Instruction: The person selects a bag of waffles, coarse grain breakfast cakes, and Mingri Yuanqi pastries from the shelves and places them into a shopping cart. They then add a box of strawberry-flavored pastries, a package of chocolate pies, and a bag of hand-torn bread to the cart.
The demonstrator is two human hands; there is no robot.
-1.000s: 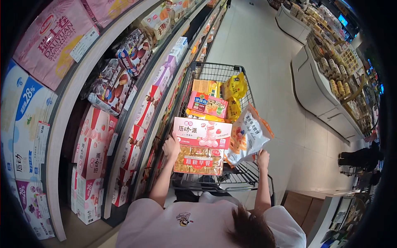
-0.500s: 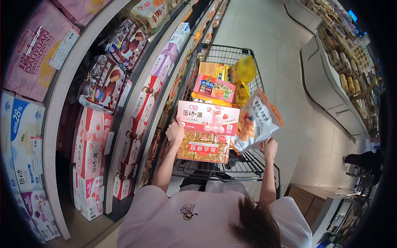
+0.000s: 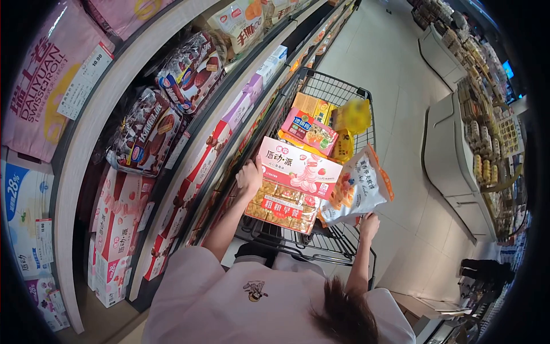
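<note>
Gripping flat cardboard box point(image 3: 298, 172) L, glossy bag point(image 3: 360, 188) R.

From my remote seat I saw a loose, pale pink T-shirt point(image 3: 217, 304) whose short sleeves point(image 3: 192, 261) left both forearms uncovered. On the chest sat a small printed emblem point(image 3: 255, 290), dark with a touch of yellow, perhaps a cartoon bee, though it was too small to be sure. Dark brown hair point(image 3: 344, 315) hung forward by the right shoulder. The left hand point(image 3: 249, 176) and right hand point(image 3: 368, 225) were bare.
</note>
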